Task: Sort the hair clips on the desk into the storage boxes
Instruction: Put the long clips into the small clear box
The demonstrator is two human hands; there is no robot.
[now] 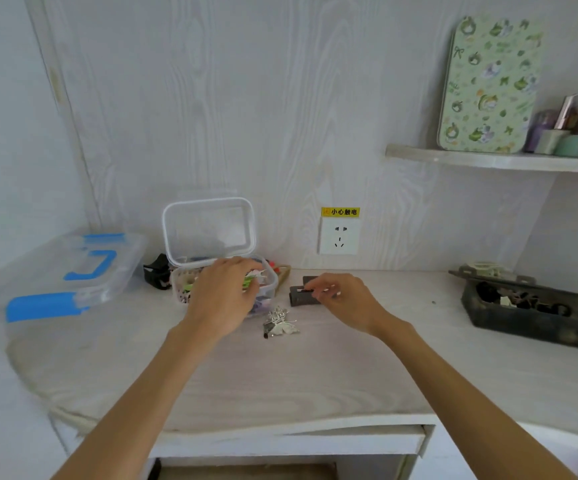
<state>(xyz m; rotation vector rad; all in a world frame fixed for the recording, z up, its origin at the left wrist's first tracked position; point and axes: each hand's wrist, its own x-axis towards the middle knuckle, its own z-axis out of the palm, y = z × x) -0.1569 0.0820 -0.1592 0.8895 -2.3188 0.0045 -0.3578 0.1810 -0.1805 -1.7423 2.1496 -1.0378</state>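
The left hand's [223, 292] fingers [249, 271] curl down over the open clear box [269, 278], closing on a small green and white clip [251, 280] right at the box's rim. The box is full of mixed coloured clips, and its clear lid [209, 230] stands tilted up behind it against the wall.

The right hand's [344, 297] fingers [318, 287] are narrowed in a pinch on a dark grey clip [299, 294], which rests on the tabletop [315, 368] just right of the clear box. Whether the clip is lifted at all I cannot tell.

A silver butterfly clip [278, 323] lies on the tabletop between the two wrists, just in front of the clear box. A black clip [156, 275] sits left of the box, and some red and tan clips [280, 270] show behind its right corner.

Far right on the tabletop stands a black box [536, 317] with dark clips inside. Far left is a large clear bin [66, 271] with blue latches. A wall socket [338, 235] with a yellow label is behind the hands. A shelf [488, 161] up right carries a green patterned tin [488, 84] and some small jars [564, 140].
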